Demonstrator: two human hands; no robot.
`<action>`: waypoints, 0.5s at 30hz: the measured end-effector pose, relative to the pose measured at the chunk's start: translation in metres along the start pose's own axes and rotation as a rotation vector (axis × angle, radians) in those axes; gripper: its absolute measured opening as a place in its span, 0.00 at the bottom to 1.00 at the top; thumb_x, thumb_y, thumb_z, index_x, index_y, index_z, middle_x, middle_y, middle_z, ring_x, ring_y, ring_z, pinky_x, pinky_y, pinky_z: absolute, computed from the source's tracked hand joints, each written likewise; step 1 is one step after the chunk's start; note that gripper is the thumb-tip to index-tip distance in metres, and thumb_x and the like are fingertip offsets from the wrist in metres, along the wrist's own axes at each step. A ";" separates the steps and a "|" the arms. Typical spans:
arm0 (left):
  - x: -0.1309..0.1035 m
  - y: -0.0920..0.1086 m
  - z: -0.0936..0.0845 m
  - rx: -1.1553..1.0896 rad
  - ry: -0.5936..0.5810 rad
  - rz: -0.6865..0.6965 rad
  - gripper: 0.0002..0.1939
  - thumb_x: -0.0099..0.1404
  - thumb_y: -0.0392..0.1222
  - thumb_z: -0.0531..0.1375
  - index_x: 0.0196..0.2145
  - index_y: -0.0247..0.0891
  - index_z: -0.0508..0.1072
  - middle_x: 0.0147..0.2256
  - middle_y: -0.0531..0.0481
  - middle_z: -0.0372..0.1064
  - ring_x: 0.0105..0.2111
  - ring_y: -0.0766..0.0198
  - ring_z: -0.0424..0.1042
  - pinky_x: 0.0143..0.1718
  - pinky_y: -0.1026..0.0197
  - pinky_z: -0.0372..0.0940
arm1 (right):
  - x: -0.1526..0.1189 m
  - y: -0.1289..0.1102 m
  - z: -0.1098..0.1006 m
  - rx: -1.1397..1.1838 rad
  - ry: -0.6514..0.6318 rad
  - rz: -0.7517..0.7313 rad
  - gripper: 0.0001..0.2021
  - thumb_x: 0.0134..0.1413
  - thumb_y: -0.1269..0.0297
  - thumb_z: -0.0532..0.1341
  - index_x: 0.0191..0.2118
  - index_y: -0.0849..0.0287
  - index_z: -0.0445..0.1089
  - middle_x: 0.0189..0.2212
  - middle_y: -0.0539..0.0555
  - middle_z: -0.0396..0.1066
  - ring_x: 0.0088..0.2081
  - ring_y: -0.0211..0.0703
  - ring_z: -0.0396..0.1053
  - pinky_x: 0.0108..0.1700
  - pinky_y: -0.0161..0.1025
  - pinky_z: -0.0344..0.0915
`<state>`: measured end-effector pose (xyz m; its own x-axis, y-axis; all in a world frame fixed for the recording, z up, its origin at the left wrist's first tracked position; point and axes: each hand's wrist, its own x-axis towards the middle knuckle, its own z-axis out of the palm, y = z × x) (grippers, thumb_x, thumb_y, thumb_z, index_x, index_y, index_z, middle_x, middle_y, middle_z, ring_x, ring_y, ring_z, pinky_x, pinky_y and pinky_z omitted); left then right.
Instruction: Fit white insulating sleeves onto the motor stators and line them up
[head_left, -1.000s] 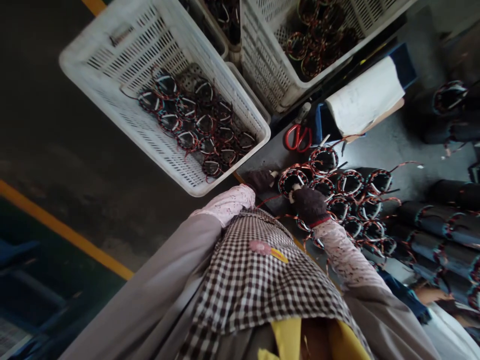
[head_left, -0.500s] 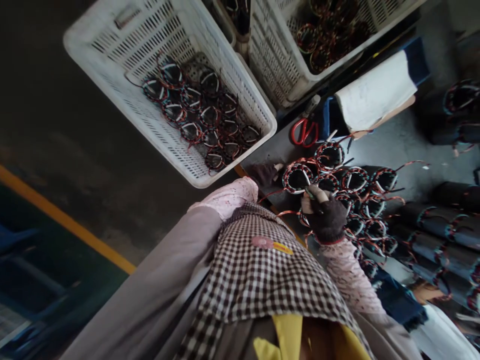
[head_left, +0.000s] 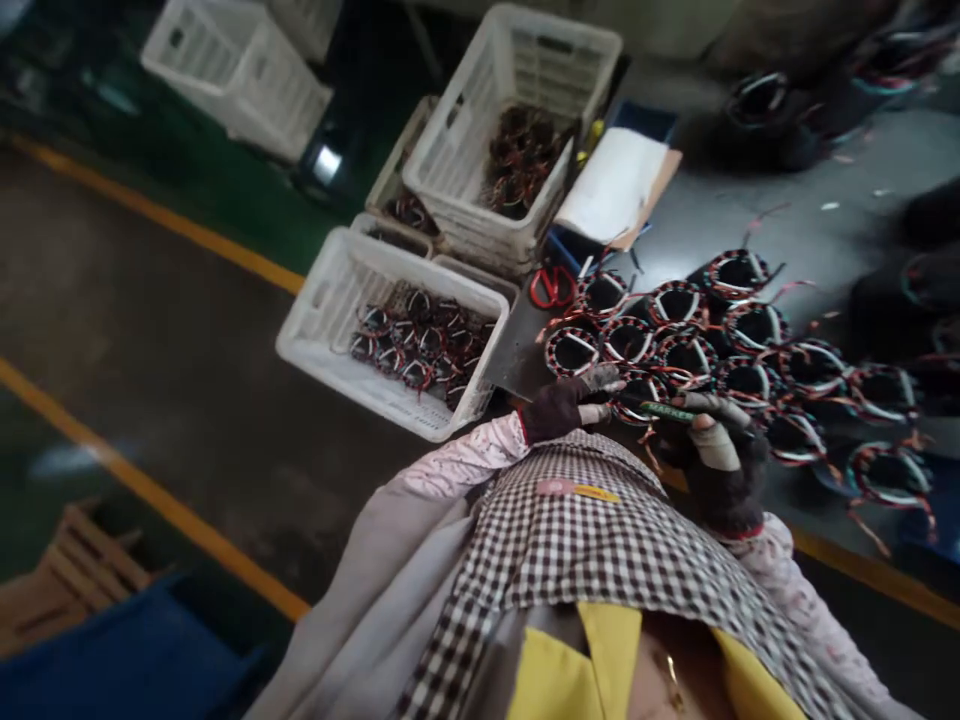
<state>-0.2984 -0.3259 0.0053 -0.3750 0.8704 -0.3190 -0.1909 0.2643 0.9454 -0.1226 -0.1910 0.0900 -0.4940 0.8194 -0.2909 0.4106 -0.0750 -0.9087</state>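
Note:
Dark cylinders ringed with copper, red and white wires stand in a cluster on the grey table. My right hand, in a dark glove with pale fingertips, is closed on a green marker, held across the near edge of one wire-ringed cylinder. Reaching to the left side of that same cylinder is my left hand, gloved alike, its fingers apart and touching the wires; nothing shows held in it.
Left of the table, a white crate holds wired rings. Another white crate stands behind it. Red-handled scissors and a white cloth lie at the table's left side. More dark cylinders are at the right.
The view has swung, showing more floor and crates at the left. My left hand has come to a cylinder and its fingers now show. My right hand still holds the marker.

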 end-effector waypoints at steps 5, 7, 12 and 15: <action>0.017 0.033 0.045 -0.117 -0.222 -0.024 0.37 0.54 0.51 0.77 0.60 0.39 0.81 0.58 0.40 0.79 0.64 0.37 0.73 0.66 0.37 0.68 | -0.018 0.009 -0.052 0.267 0.025 0.021 0.17 0.57 0.48 0.72 0.42 0.57 0.80 0.30 0.54 0.79 0.26 0.44 0.75 0.25 0.37 0.71; 0.016 0.048 0.065 -0.113 -0.267 -0.074 0.34 0.54 0.51 0.78 0.57 0.41 0.83 0.56 0.42 0.81 0.63 0.38 0.74 0.67 0.37 0.68 | -0.023 0.014 -0.082 0.310 -0.073 0.033 0.16 0.59 0.49 0.71 0.43 0.58 0.81 0.30 0.53 0.80 0.27 0.42 0.75 0.27 0.35 0.71; 0.031 0.077 0.108 -0.044 -0.526 -0.321 0.30 0.51 0.50 0.80 0.51 0.41 0.85 0.51 0.39 0.83 0.53 0.40 0.81 0.57 0.41 0.75 | -0.039 0.038 -0.154 0.282 -0.349 -0.065 0.14 0.64 0.55 0.66 0.49 0.56 0.83 0.37 0.51 0.84 0.34 0.44 0.80 0.37 0.39 0.77; 0.047 0.079 0.152 0.038 -0.489 -0.295 0.34 0.54 0.58 0.77 0.55 0.41 0.83 0.48 0.38 0.83 0.38 0.48 0.83 0.40 0.50 0.78 | -0.053 0.054 -0.171 0.140 -0.186 -0.270 0.16 0.66 0.54 0.65 0.53 0.53 0.83 0.46 0.52 0.85 0.44 0.49 0.82 0.49 0.45 0.78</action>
<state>-0.1929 -0.2011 0.0755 0.1544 0.8462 -0.5099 -0.1874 0.5318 0.8259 0.0569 -0.1416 0.1075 -0.7070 0.7035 -0.0722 0.1437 0.0429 -0.9887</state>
